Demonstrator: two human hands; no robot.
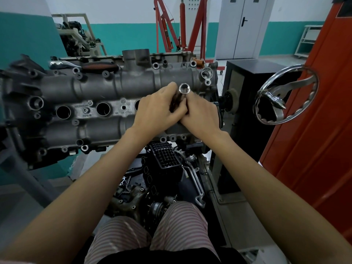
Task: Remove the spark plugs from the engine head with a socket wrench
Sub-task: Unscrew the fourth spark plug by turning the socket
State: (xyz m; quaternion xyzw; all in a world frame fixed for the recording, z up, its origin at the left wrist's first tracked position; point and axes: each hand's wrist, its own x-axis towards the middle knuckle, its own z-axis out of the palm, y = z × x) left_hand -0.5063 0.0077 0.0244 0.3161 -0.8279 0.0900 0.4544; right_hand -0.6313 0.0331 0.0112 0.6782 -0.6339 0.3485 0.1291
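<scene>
A grey engine head lies across the stand in front of me, with round spark plug wells along its middle. Both hands meet over its right part. My left hand and my right hand both grip a long socket, whose shiny open end points up toward me. The lower part of the socket is hidden between my fingers. A ratchet wrench with a dark handle lies on the far edge of the head. No spark plug is visible.
A chrome handwheel juts from the stand at right, beside a red cabinet. Black engine parts lie below the head near my knees. A red engine hoist stands at the back.
</scene>
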